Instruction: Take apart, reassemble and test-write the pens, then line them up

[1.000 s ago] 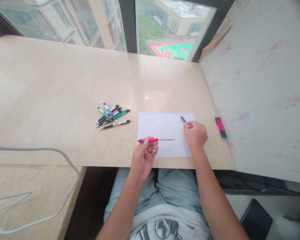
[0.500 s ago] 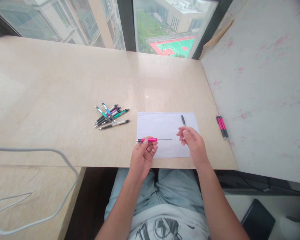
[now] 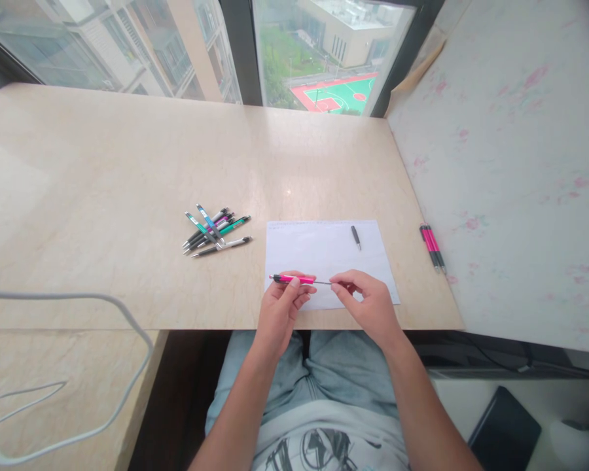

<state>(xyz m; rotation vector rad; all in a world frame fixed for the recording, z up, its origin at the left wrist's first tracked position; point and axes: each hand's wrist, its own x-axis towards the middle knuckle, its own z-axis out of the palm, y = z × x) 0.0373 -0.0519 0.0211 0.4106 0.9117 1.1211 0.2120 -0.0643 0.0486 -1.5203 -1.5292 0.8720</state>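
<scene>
Several pens (image 3: 214, 231) lie crossed in a loose heap on the left of the table (image 3: 127, 196), apart from the work, perhaps to leave room; any lettering on their clips or barrels is too small to read. Nearer, the left hand (image 3: 281, 311) holds a pink barrel (image 3: 304, 280) in its fingers, level, probably to steady it in line with the thin refill (image 3: 322, 282) jutting right. The right hand (image 3: 368, 304) has its fingertips narrowed on the refill's far end. Beneath is white paper (image 3: 309, 245), faint illegible marks along its far edge; a dark grip section (image 3: 356, 237) rests there, seemingly within easy reach. Rightmost, two pink pens (image 3: 432, 247) lie side by side along the wall (image 3: 510, 196).
</scene>
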